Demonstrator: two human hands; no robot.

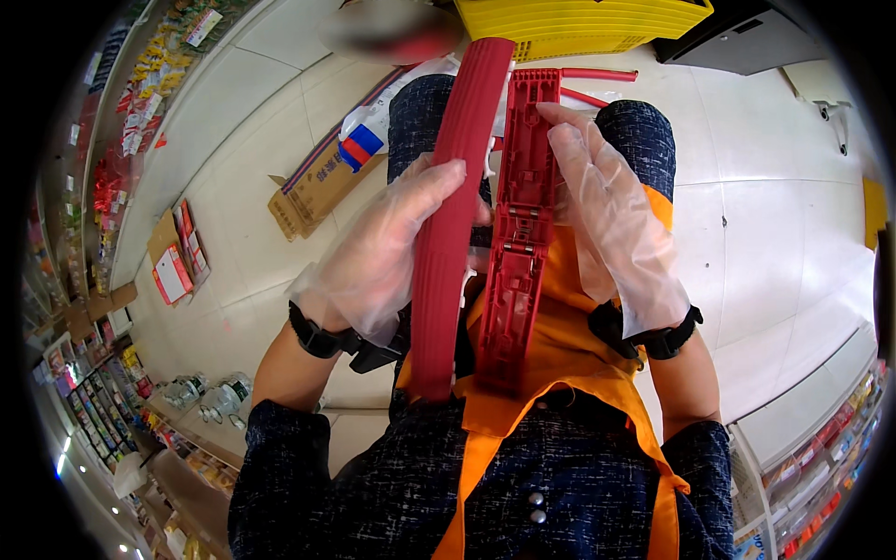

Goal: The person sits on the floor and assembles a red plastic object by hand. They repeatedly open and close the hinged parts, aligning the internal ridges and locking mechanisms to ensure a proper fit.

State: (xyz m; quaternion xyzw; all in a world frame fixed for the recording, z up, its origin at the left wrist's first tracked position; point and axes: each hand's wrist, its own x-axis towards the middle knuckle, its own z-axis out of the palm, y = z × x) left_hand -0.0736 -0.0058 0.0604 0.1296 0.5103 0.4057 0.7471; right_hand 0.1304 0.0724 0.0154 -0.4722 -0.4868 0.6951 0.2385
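Pale floor (775, 224) below; left hand (378, 247) clasps a red strip (442, 243); right hand (616, 219), fingers extended, meets a red frame (529, 173), hold unclear; printed carton (313, 193) left of both.

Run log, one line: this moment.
left hand: gripping ridged red panel | right hand: touching red frame | panel, frame: side by side | yellow basket: ahead

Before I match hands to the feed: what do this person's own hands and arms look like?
The left hand and right hand wear loose, see-through plastic gloves. Each forearm has a black wrist strap with a dark boxy piece, below dark, white-flecked sleeves. No cables clearly show.
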